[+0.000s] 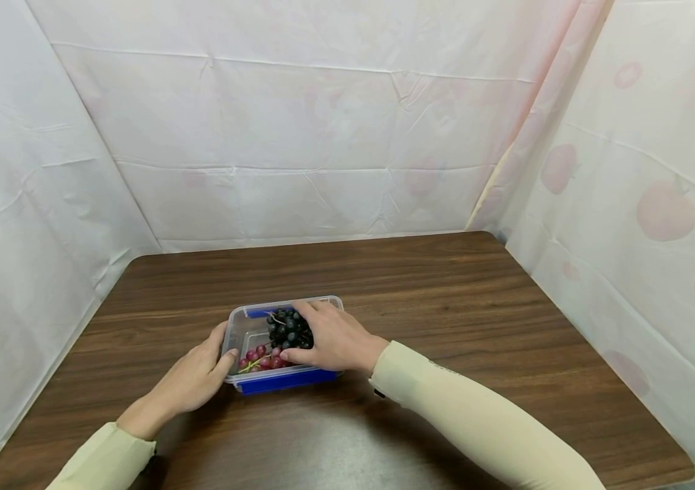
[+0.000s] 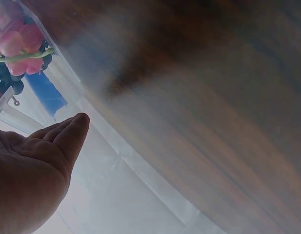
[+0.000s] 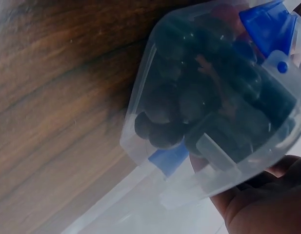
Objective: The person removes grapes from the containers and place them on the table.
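A clear plastic food container (image 1: 250,339) with blue clips stands without a lid on the table. Inside it, a bunch of dark grapes (image 1: 286,331) fills the right part and a bunch of red grapes (image 1: 264,361) on a green stem lies along the near side. My right hand (image 1: 344,340) reaches over the right rim, thumb and fingers spread around the dark bunch; its palm hides part of the fruit. Against the container's left side rests my left hand (image 1: 190,378), its fingers fairly straight and the thumb at the near left corner.
The brown wood-grain table (image 1: 445,313) has rounded corners. White sheets (image 1: 322,136) hang behind it and at both sides; the right one (image 1: 629,170) carries faded red fruit prints. A blue clip (image 1: 286,382) runs along the container's near side.
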`<state>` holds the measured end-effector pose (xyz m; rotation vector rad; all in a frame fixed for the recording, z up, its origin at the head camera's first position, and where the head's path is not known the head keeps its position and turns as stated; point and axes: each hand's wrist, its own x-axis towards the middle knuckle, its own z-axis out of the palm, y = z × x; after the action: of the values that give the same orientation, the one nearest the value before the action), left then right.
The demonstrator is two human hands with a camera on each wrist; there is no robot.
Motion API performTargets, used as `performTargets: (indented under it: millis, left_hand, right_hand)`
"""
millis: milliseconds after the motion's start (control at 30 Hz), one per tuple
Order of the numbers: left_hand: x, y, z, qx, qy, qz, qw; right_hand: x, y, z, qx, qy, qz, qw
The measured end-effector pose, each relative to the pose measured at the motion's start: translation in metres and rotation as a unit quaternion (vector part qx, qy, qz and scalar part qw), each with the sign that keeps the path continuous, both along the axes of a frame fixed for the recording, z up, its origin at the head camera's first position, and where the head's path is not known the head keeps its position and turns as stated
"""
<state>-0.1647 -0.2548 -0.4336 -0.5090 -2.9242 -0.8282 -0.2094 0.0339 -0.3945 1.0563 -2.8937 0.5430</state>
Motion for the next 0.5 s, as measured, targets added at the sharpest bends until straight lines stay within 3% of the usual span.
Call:
performTargets:
  millis: [200, 500]
  left_hand:
    - [0.0001, 0.0001, 0.0007, 0.001, 0.000, -0.001, 1.0000]
    - [0.0006, 0.0002, 0.0023, -0.004, -0.002, 0.000, 1.0000]
  right_hand:
    - [-0.0026, -0.0051, -0.0036, 0.010, 0.007, -0.002, 1.000]
    - [-0.0042, -0.0081, -0.0041, 0.005, -0.021, -0.008, 1.000]
